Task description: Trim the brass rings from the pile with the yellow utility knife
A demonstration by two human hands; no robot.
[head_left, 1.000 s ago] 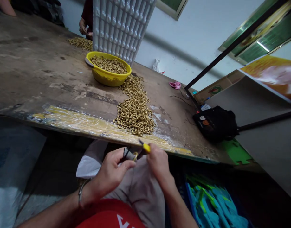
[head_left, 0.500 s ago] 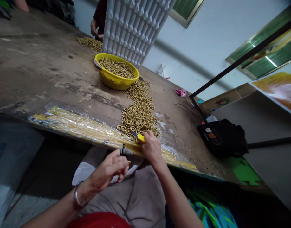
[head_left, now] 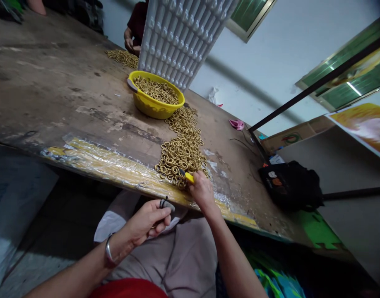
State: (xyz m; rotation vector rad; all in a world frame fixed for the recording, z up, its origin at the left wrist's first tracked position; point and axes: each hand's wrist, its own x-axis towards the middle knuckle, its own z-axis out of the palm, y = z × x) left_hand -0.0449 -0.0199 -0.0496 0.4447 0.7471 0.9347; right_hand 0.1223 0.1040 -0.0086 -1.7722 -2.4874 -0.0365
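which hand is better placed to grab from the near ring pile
Likely right: the right hand holds the yellow tool at the ring pile; the left hand is farther back, by the table edge.

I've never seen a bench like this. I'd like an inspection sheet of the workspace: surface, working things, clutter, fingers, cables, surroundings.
Surface: brown table, stained and scuffed, with a shiny yellow strip along its near edge.
Working things: brass-coloured rings spread between the yellow bowl and the near edge; more rings inside the bowl.
Clutter: pink cloth and black bag at right.
Fingers: right fingers grip a yellow-handled tool; left fingers curl, one wearing a grey cover, contents unclear.
Cables: thin dark cord near the cloth.
Surroundings: ribbed clear panel behind the bowl; co-worker's hand beyond.
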